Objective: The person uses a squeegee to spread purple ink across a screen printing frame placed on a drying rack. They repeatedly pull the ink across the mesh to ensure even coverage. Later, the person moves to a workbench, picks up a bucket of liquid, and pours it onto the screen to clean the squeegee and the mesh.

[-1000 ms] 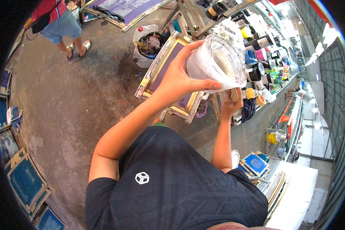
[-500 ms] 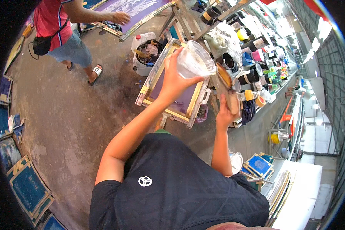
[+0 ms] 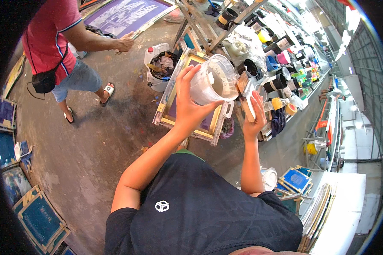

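My left hand [image 3: 188, 101] is closed around a clear plastic tub [image 3: 204, 85], thumb and fingers on its outer wall. The tub tilts with its mouth towards the right, and pale residue clings inside. In my right hand [image 3: 255, 121] is a small squeegee [image 3: 244, 91] with a wooden body and a whitish smear along it. Its upper end is close beside the tub's rim; I cannot tell whether they touch. Below both hands lies a wooden-framed printing screen [image 3: 168, 111] with purple mesh.
A white jerrycan-like container [image 3: 156, 81] holding dark rubbish stands beyond the screen. Black tubs [image 3: 278, 82] and bottles crowd the bench at right. Another person [image 3: 55, 46] stands at upper left by a large purple screen [image 3: 127, 16]. Framed screens [image 3: 42, 219] lean at lower left.
The tub has tipped so its mouth faces more to the right. The squeegee has turned, showing its whitish side. The other person has shifted left and lowered an arm.
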A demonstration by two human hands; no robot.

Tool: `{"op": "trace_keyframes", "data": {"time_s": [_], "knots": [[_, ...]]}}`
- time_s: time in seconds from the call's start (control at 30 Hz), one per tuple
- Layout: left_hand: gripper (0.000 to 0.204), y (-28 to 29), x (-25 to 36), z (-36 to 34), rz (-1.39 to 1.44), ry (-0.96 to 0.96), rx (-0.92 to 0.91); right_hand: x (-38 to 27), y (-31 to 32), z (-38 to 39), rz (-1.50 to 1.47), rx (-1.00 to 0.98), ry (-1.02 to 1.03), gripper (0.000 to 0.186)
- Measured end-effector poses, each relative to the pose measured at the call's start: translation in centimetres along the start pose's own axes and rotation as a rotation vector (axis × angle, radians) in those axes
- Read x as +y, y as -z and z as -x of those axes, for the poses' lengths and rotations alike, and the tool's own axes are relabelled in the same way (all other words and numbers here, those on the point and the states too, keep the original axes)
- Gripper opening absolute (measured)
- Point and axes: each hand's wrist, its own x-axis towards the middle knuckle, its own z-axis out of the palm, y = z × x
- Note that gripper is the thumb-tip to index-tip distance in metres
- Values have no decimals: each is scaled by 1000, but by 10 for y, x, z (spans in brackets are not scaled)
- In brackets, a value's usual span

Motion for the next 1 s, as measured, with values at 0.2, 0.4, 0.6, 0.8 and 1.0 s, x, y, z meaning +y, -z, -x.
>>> {"op": "trace_keyframes", "data": {"time_s": [0.2,0.4,0.6,0.8,1.0], "knots": [[108,18,-8,-3,100,93,23,31,-14,23,86,-190,-157,47],[95,77,-13,-1,453,358,121,62,-66,42,20,-597,-301,41],[100,130,-26,36,356,448,212,97,-167,75,-66,-895,-41,43],[103,148,-20,57,326,505,266,121,-232,89,54,-967,106,41],[103,142,-16,61,336,532,301,137,-237,113,-52,-1030,157,44]]}}
